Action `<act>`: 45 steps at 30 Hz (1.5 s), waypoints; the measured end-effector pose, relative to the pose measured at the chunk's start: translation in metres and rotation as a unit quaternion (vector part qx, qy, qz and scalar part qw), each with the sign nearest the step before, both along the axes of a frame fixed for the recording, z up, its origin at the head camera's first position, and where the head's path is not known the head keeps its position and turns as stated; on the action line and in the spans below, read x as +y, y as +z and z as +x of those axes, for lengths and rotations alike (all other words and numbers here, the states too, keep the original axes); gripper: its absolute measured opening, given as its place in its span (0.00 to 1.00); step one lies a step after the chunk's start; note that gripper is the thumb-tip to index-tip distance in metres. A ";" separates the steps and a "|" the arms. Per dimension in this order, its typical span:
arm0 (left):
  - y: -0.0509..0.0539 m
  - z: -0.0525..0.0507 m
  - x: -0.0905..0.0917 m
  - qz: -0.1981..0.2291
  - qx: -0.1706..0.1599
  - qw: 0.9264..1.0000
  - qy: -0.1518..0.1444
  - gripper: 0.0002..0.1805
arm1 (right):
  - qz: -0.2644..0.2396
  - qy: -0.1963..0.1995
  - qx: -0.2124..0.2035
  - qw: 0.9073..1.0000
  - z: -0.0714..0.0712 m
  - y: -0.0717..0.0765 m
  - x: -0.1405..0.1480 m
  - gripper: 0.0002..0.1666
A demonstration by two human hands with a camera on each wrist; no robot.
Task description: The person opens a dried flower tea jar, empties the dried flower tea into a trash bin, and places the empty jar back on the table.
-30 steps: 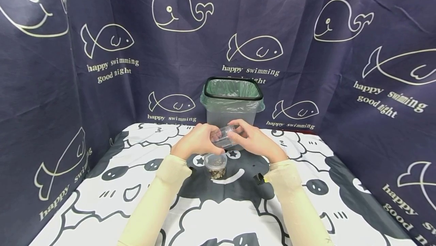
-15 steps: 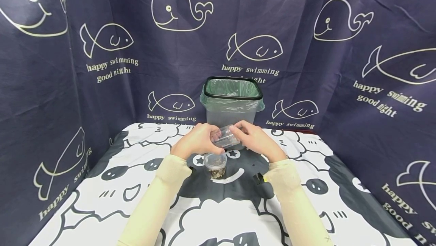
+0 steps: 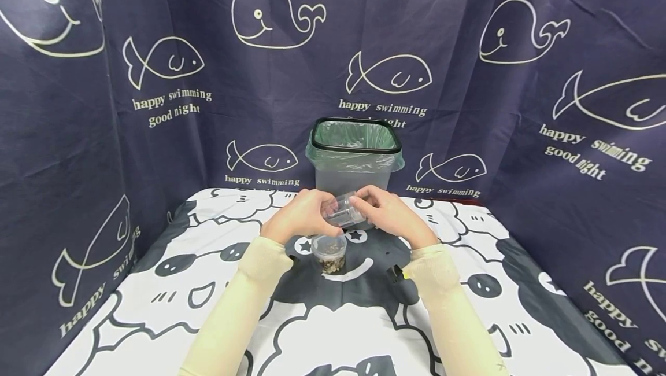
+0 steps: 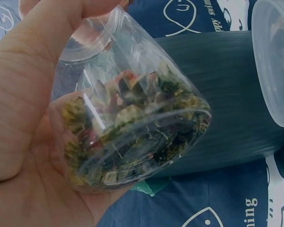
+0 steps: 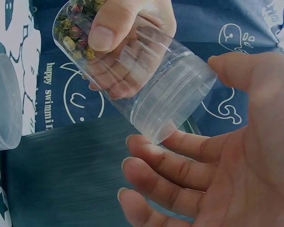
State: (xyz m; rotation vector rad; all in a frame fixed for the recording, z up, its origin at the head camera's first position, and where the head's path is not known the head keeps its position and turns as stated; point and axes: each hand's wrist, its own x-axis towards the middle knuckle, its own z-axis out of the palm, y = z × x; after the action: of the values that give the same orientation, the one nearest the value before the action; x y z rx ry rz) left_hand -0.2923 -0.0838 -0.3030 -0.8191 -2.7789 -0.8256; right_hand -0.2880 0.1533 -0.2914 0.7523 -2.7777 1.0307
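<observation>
My left hand (image 3: 303, 214) holds a clear plastic jar (image 3: 340, 211) tilted above the table. In the left wrist view, dried flowers (image 4: 128, 123), yellow, green and pinkish, lie at the jar's bottom end. The translucent screw lid (image 5: 175, 97) sits on the jar's other end, facing right. My right hand (image 3: 387, 212) has its thumb and index finger at opposite sides of this lid, while the other fingers curve beneath, apart from it. Just below the hands, a second, shorter jar (image 3: 330, 261) with brownish dried pieces stands upright on the table.
Behind the hands stands a grey bin (image 3: 354, 176) with a black rim and green liner bag. A sheep-patterned cloth covers the table (image 3: 333, 335). Dark blue fish-print curtains (image 3: 291, 87) hang at the back and both sides.
The right-hand fingers have shifted round the lid and drawn slightly to the right, showing more of the jar. My left hand and the shorter jar stay in place.
</observation>
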 end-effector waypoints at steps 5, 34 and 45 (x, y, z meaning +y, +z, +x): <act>-0.001 -0.001 0.000 0.000 -0.004 1.000 0.002 0.24 | -0.001 0.007 0.009 1.000 0.000 0.000 0.001 0.26; -0.001 0.000 0.000 0.001 -0.002 1.000 -0.002 0.23 | -0.047 0.087 -0.024 0.995 -0.001 0.000 0.008 0.27; -0.002 -0.002 0.000 0.003 0.004 1.000 -0.003 0.23 | -0.049 0.115 0.011 0.992 -0.002 0.001 0.010 0.31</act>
State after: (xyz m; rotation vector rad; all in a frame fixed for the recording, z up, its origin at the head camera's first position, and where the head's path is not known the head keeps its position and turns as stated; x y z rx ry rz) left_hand -0.2941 -0.0841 -0.3053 -0.8268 -2.7670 -0.8299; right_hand -0.2902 0.1628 -0.2908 1.0811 -2.6457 1.1772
